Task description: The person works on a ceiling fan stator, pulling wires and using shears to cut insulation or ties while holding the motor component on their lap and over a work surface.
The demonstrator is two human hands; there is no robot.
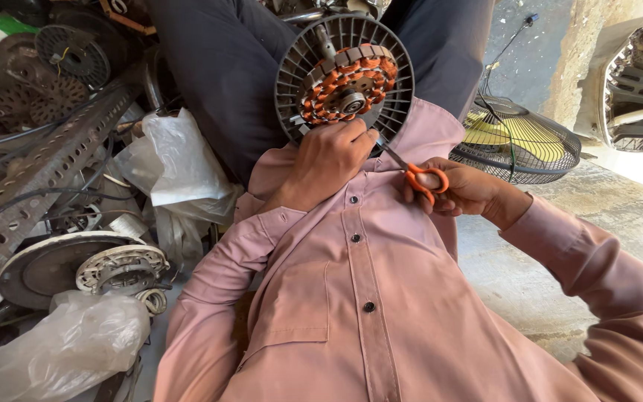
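Note:
A round grey fan motor housing (298,68) with copper-orange stator windings (345,82) rests on my lap, tilted toward me. My left hand (329,160) grips its lower edge, fingers curled at the rim. My right hand (464,187) holds small scissors with orange handles (424,179); the blades point up-left toward the housing's lower right edge, just beside my left fingers. My pink shirt sleeves and dark trousers fill the middle of the view.
At left lie a perforated metal angle bar (46,175), clear plastic bags (180,160), a disc-shaped motor cover (53,264) and scattered motor parts. A wire fan guard (519,141) lies on the concrete floor at right, with another fan casing (638,82) beyond.

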